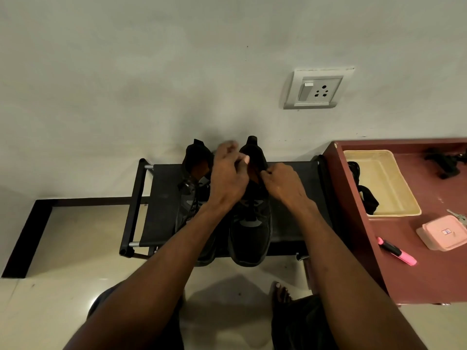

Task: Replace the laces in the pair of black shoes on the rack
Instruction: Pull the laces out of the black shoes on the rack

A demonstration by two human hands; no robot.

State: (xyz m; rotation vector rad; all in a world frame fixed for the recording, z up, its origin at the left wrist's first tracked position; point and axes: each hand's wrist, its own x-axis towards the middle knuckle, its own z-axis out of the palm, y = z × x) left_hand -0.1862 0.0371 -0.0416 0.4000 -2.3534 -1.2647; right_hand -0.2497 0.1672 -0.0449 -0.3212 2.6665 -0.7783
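Two black shoes stand side by side on a low black rack (161,208), toes toward me. The left shoe (192,195) is partly covered by my left forearm. Both hands work at the collar of the right shoe (250,231). My left hand (228,178) has its fingers curled at the shoe's opening, on its left side. My right hand (283,184) pinches the right edge of the opening. Whether a lace end is between the fingers is too dark to tell. Black laces (367,200) hang over the edge of a cream tray (389,188).
A dark red table (417,269) stands right of the rack, carrying the tray, a pink box (444,232), a pink highlighter (396,251), keys and a black item (444,162). A wall socket (316,89) sits above. My bare foot (280,294) rests on the tiled floor.
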